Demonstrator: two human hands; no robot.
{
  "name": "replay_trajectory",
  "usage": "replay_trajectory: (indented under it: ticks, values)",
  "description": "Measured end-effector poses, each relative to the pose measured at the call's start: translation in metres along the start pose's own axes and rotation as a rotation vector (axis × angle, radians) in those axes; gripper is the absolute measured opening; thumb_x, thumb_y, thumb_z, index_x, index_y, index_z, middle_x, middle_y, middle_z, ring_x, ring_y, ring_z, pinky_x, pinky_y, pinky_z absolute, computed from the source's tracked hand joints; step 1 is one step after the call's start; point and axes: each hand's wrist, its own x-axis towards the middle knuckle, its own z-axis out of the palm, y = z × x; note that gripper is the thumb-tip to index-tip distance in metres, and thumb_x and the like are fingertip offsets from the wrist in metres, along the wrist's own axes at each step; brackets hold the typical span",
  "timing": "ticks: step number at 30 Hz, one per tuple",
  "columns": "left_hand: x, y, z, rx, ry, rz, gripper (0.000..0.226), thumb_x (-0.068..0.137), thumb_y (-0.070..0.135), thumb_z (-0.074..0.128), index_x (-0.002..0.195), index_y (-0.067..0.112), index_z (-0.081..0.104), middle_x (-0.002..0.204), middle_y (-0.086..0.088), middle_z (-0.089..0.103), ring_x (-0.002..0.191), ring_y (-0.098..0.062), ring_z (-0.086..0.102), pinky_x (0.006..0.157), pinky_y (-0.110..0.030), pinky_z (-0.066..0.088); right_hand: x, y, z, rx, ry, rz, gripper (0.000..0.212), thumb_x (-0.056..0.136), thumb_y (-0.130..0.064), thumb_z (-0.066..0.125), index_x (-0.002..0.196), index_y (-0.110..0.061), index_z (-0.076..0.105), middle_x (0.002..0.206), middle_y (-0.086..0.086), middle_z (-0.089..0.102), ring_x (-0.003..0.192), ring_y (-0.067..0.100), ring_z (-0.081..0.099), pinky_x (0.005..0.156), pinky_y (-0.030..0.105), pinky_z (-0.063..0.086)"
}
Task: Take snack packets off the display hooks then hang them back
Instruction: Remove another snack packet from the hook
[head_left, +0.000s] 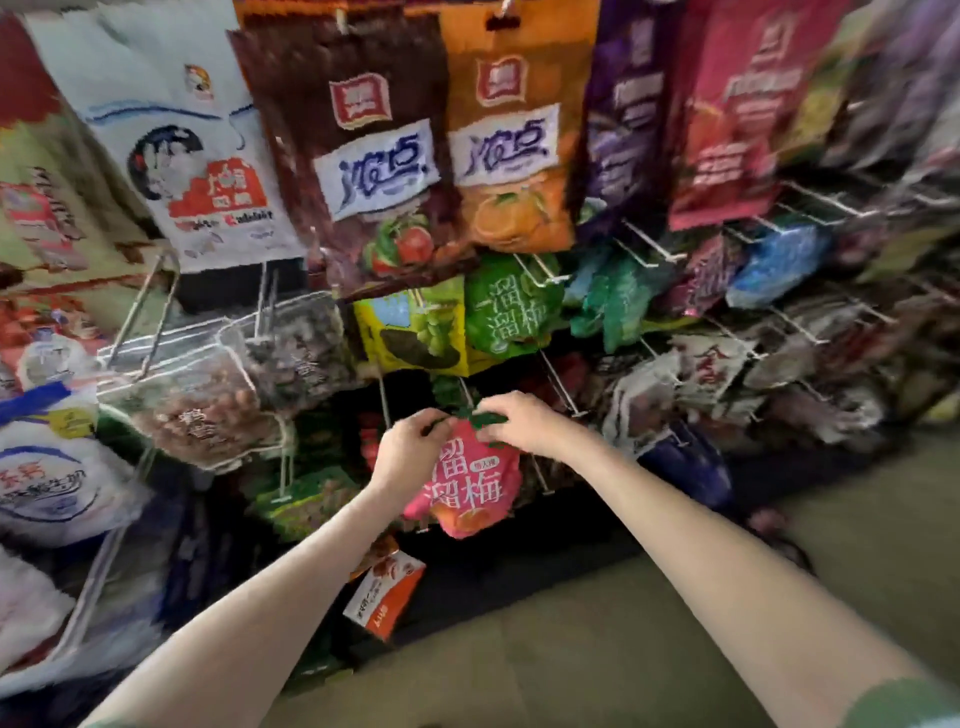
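Pink snack packet (470, 483), gripped by both hands

Single head-worn wide-angle view, facing forward and down, close to the snack rack (652, 241)

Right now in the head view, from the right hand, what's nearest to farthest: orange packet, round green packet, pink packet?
1. pink packet: held by the right hand, low.
2. round green packet: hanging above.
3. orange packet: top row.
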Motion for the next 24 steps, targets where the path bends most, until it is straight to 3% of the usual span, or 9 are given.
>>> replay_trajectory:
  ticks: [3, 6, 10, 15, 20, 24]
  values:
    - [0.003, 0.036, 0.087, 0.015, -0.131, 0.039, 0.01, 0.089, 0.027, 0.06, 0.092, 0.023, 0.069, 0.082, 0.002, 0.068, 0.08, -0.021, 0.064, 0.073, -0.033, 0.049, -0.032, 0.081, -0.046, -0.008, 0.091, 0.079, 0.032, 0.087, -0.022, 0.064, 0.118, -0.015, 0.063, 0.124, 0.007, 0.061, 0.115, 0.023, 0.055, 0.091, 0.031, 0.043]
    - [0.004, 0.075, 0.17, 0.086, -0.283, 0.117, 0.016, 0.09, 0.026, 0.061, 0.102, 0.02, 0.068, 0.089, 0.004, 0.065, 0.083, -0.014, 0.059, 0.074, -0.026, 0.044, -0.067, 0.158, -0.091, -0.012, 0.173, 0.15, 0.029, 0.09, -0.02, 0.061, 0.117, -0.011, 0.063, 0.122, 0.007, 0.062, 0.113, 0.023, 0.056, 0.087, 0.03, 0.043]
    - [0.013, 0.109, 0.27, 0.193, -0.468, 0.158, 0.03, 0.086, 0.032, 0.066, 0.112, 0.017, 0.067, 0.109, -0.001, 0.068, 0.102, -0.017, 0.062, 0.091, -0.03, 0.047, -0.112, 0.261, -0.139, 0.012, 0.282, 0.287, 0.023, 0.09, -0.019, 0.059, 0.112, -0.014, 0.065, 0.114, 0.007, 0.064, 0.104, 0.023, 0.059, 0.079, 0.029, 0.045]
    - [0.032, 0.151, 0.379, 0.294, -0.667, 0.167, 0.035, 0.087, 0.02, 0.064, 0.121, 0.011, 0.059, 0.114, -0.003, 0.065, 0.105, -0.016, 0.061, 0.083, -0.013, 0.038, -0.16, 0.381, -0.187, 0.072, 0.459, 0.49, 0.015, 0.086, -0.014, 0.062, 0.1, -0.01, 0.068, 0.099, 0.013, 0.068, 0.095, 0.026, 0.062, 0.072, 0.028, 0.04]
    - [0.07, 0.181, 0.5, 0.432, -0.746, 0.247, 0.031, 0.089, 0.018, 0.058, 0.12, 0.013, 0.058, 0.112, -0.007, 0.066, 0.109, -0.022, 0.06, 0.094, -0.029, 0.043, -0.179, 0.505, -0.238, 0.097, 0.521, 0.711, 0.016, 0.088, -0.009, 0.057, 0.101, -0.004, 0.066, 0.102, 0.02, 0.066, 0.097, 0.033, 0.059, 0.068, 0.03, 0.033]
    - [0.101, 0.192, 0.611, 0.478, -0.886, 0.213, 0.038, 0.089, 0.018, 0.057, 0.126, 0.013, 0.054, 0.117, -0.005, 0.064, 0.111, -0.021, 0.058, 0.095, -0.029, 0.043, -0.18, 0.612, -0.271, 0.136, 0.51, 0.848, 0.026, 0.09, -0.008, 0.053, 0.113, -0.001, 0.062, 0.114, 0.02, 0.064, 0.105, 0.032, 0.058, 0.08, 0.032, 0.035]
